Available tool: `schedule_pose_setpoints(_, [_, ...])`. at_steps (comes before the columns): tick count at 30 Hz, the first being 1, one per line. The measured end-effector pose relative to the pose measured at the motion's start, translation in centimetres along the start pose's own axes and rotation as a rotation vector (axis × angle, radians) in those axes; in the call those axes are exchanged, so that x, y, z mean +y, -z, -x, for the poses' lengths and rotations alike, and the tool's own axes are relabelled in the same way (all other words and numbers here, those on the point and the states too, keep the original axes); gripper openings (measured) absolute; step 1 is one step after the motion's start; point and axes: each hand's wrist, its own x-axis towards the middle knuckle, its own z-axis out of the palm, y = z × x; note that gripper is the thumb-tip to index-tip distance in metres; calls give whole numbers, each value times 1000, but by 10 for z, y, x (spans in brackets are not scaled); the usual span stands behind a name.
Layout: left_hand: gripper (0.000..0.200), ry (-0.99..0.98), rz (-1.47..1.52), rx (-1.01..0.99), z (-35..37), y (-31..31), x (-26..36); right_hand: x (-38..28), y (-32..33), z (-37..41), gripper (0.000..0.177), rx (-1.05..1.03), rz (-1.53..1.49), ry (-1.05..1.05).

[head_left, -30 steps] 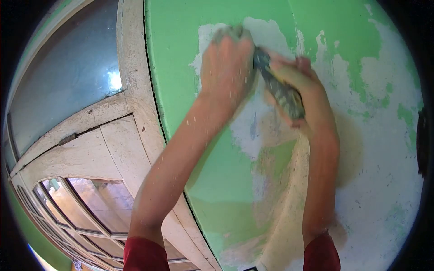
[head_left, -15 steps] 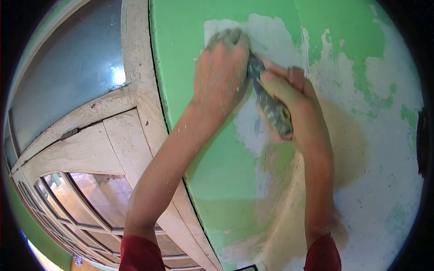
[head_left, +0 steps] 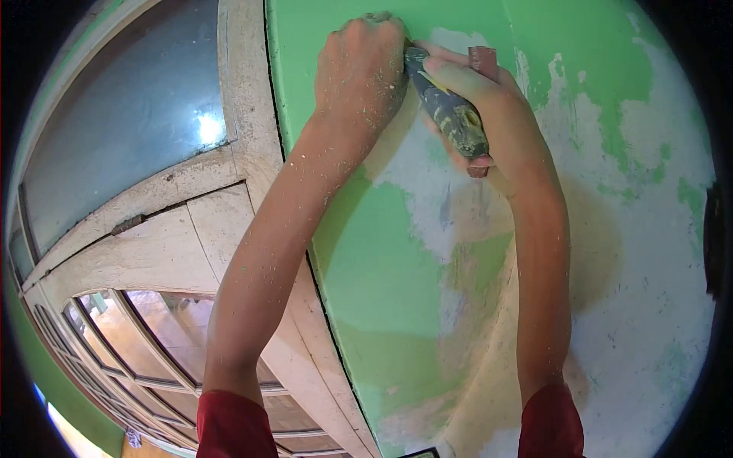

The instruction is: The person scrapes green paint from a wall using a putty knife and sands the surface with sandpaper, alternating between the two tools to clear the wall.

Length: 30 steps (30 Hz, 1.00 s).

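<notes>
My right hand (head_left: 485,95) is wrapped round the dark, paint-flecked handle of a scraper (head_left: 452,111), its handle slanting up and left. Something reddish-brown shows on both sides of this hand. My left hand (head_left: 360,72) is closed at the handle's upper end, against the green wall (head_left: 382,252); its fingertips and whatever they grip are hidden. The scraper's working edge cannot be seen. Pale flecks cover my left hand and forearm. Below and right of the hands, patches of green paint are gone and whitish plaster (head_left: 649,252) shows.
To the left stands a worn white wooden frame (head_left: 256,91) with a glass pane (head_left: 130,99) and a panelled door (head_left: 137,256) with small panes. A dark object (head_left: 714,240) is at the far right edge. A dark-edged item (head_left: 424,453) shows at the bottom.
Both hands and the scraper have moved upward in the view, my left hand also slightly left. More bare plaster is visible below them. The hold on the handle looks the same.
</notes>
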Motion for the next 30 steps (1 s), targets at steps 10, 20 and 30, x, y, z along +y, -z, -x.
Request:
schedule_pose_setpoints(10, [33, 57, 13, -4, 28, 9, 2, -3, -15, 24, 33, -14, -102, -58])
schedule_pose_setpoints(20, [20, -45, 20, 64, 21, 4, -10, 6, -24, 19, 26, 12, -61, 4])
schedule_pose_setpoints(30, [18, 82, 35, -86, 40, 13, 6, 37, -26, 31, 46, 54, -12, -7])
